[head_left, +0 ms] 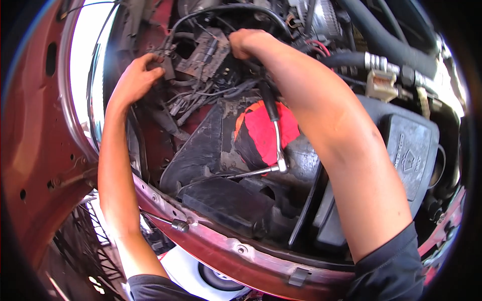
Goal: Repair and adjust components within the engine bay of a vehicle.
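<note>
Both my arms reach into the engine bay of a dark red vehicle. My left hand is at the far left, its fingers curled in beside the wiring and a dark bracket; what they grip is hidden. My right hand is closed in a fist next to a dirty metal plate with a black part on it; I cannot make out what is in it. Between my hands run loose wires. Nearer me, a ratchet with a black handle and a long extension lies across a red cloth.
A black plastic housing sits beneath the ratchet. Another tool with a black end rests on the front body rail. Thick hoses and a black cover stand on the right. A red panel rises at the left.
</note>
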Available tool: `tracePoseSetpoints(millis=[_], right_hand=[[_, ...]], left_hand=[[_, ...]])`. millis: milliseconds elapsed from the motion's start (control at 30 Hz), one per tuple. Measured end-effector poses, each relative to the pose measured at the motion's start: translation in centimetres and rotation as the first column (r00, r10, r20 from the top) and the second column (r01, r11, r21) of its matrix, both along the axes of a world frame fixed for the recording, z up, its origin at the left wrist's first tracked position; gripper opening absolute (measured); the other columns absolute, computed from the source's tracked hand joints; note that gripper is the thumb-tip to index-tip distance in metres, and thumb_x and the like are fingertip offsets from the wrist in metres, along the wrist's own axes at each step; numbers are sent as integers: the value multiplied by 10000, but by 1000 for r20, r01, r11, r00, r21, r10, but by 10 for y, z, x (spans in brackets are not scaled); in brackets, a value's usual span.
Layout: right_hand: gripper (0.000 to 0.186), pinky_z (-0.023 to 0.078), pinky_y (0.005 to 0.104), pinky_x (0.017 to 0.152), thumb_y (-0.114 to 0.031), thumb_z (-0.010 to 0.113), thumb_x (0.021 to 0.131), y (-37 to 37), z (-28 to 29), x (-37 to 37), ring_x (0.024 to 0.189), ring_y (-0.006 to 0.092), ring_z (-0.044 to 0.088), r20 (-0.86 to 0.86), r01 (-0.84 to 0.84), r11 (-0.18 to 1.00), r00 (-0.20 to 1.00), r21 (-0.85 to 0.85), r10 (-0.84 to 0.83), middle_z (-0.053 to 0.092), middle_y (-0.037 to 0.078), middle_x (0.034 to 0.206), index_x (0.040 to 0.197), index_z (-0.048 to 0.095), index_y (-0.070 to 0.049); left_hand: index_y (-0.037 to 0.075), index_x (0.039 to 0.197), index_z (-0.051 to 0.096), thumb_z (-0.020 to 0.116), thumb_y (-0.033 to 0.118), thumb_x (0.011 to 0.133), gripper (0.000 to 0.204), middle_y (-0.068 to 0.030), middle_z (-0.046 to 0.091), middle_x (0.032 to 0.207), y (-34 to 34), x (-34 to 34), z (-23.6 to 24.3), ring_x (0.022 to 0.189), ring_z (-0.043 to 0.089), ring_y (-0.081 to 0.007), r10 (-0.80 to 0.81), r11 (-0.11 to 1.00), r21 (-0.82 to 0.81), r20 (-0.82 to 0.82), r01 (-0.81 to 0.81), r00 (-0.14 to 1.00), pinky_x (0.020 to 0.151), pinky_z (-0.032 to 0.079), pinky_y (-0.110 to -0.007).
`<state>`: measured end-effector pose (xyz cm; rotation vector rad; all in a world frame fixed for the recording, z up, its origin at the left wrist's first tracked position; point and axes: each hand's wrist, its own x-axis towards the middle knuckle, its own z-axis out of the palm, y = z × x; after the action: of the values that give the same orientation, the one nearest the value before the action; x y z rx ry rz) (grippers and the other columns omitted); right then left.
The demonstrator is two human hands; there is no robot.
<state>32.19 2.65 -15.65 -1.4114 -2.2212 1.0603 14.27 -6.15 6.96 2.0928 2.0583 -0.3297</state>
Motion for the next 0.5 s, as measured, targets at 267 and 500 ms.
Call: tracePoseSetpoints(millis=[267, 500], right_hand=[[390, 539, 438, 997, -154, 638, 861, 3, -7, 8, 1221, 365, 653, 211, -93, 995, 972, -39, 99, 685, 215, 1279, 1223, 712, -29], [400, 517, 480, 1033, -177, 605, 895, 7, 27, 13, 1226, 390, 634, 124, 75, 981, 987, 179, -98, 677, 232, 1275, 1264, 663, -35]], left_hand=[[3, 1245, 661, 633, 255, 899, 429, -127, 716, 974, -12, -7, 48, 827, 672, -207, -178, 926, 330, -50, 185, 983, 799, 518, -334], [-38, 1257, 635, 620, 175, 851, 459, -288, 717, 1056, -39, 23, 75, 1007, 702, -398, -98, 894, 439, -4, 90, 995, 899, 537, -452]])
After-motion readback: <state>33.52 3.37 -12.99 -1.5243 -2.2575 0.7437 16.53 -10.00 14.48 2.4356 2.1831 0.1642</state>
